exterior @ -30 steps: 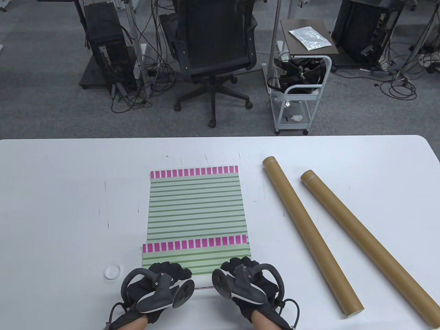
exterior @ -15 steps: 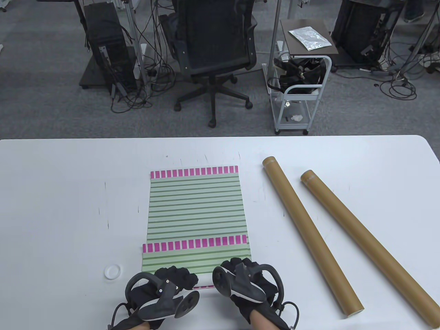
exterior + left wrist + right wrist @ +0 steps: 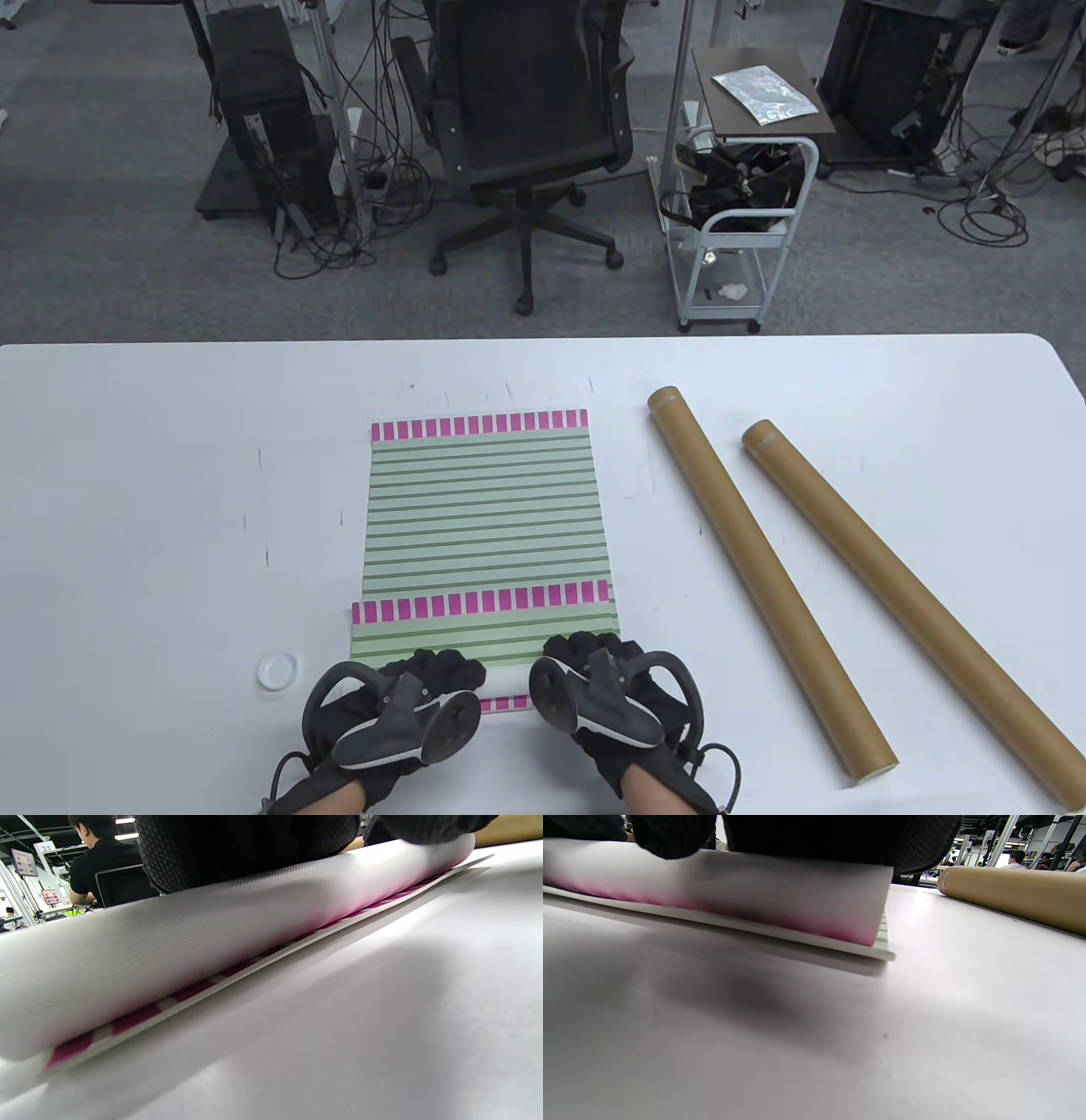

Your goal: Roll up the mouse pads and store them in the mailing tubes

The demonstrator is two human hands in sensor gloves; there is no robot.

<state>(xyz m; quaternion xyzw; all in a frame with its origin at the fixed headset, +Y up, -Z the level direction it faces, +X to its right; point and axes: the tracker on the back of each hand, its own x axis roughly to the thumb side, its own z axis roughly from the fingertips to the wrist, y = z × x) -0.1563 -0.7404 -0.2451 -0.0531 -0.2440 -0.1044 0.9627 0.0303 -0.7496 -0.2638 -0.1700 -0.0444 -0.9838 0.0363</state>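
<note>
Where both trackers hide the fingertips, left hand [image 3: 399,713] and right hand [image 3: 607,688] press fingers onto the green-striped, pink-edged mouse pad's [image 3: 484,509] white curled edge.

Left hand [image 3: 399,709] and right hand [image 3: 615,692]: black textured fabric gloves, each carrying a dark grey ring-and-disc tracker; black cables, apparently glove leads, beside bare wrists.

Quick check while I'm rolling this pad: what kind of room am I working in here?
Most likely an office or lab set up for recording. Beyond the white table stand an office chair, a computer tower with loose cables on grey carpet, and a small wheeled cart. The left wrist view shows a seated person at another desk.
</note>
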